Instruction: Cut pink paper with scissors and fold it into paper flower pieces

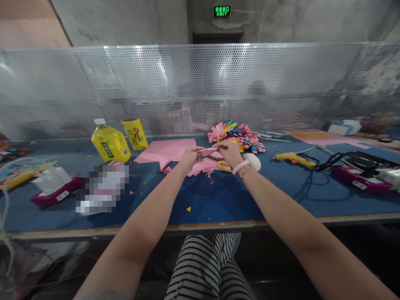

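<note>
Between my two hands, a small piece of pink paper [207, 151] is stretched above the table. My left hand [190, 159] pinches its left end, and my right hand [230, 152] grips the right end. Pink paper scraps [203, 167] lie just beneath, with a few yellow bits among them. A dark, slim object, perhaps scissors, shows partly among the scraps. Left of my hands rests a larger pink sheet [162, 149]. Behind my right hand sits a heap of pink, blue and yellow fringed paper flowers [246, 137].
A yellow liquid bottle [111, 142] and a yellow can [135, 134] stand at left. On the right lie a yellow glue gun [295, 159], its dark cord and a purple power strip [362, 179]. A perforated metal screen [140, 87] runs along the back of the blue table [225, 208].
</note>
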Action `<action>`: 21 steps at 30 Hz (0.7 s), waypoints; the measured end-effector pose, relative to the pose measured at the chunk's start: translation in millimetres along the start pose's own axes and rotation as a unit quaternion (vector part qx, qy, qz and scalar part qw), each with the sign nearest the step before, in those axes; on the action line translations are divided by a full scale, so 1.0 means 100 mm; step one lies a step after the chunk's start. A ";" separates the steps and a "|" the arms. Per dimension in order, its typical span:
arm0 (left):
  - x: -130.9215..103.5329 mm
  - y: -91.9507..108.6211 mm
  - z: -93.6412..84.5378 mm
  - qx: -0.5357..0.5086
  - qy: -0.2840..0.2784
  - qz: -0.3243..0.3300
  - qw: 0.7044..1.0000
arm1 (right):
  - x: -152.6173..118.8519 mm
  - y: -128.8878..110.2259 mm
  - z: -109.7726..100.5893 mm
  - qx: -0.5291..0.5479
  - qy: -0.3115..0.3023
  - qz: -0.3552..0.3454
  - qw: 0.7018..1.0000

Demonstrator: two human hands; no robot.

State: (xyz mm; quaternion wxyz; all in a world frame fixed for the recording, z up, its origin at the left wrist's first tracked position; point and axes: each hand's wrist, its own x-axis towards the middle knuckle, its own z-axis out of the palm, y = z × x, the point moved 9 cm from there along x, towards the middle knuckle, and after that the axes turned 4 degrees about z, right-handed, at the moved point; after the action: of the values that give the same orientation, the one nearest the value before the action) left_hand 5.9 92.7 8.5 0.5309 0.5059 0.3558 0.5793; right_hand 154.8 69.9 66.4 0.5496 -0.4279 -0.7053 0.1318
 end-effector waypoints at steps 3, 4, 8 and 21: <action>0.01 -0.06 -0.09 -0.056 0.056 -0.041 0.996 | 0.01 -0.02 -0.04 0.009 0.018 -0.012 1.000; 0.01 -0.09 -0.10 -0.084 0.065 -0.060 0.992 | 0.00 -0.03 -0.04 0.012 0.020 -0.018 1.000; 0.01 -0.14 0.01 -0.169 0.032 -0.101 0.980 | -0.02 -0.13 -0.02 0.025 0.024 -0.040 0.999; -0.06 0.00 0.12 -0.222 0.034 -0.058 0.973 | -0.09 0.23 0.33 0.354 -0.082 0.186 0.913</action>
State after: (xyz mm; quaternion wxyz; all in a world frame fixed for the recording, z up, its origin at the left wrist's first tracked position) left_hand 16.7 85.5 9.7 0.6500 0.3340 0.2650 0.6291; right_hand 136.7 86.6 33.3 0.5707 -0.3165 -0.5626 0.5076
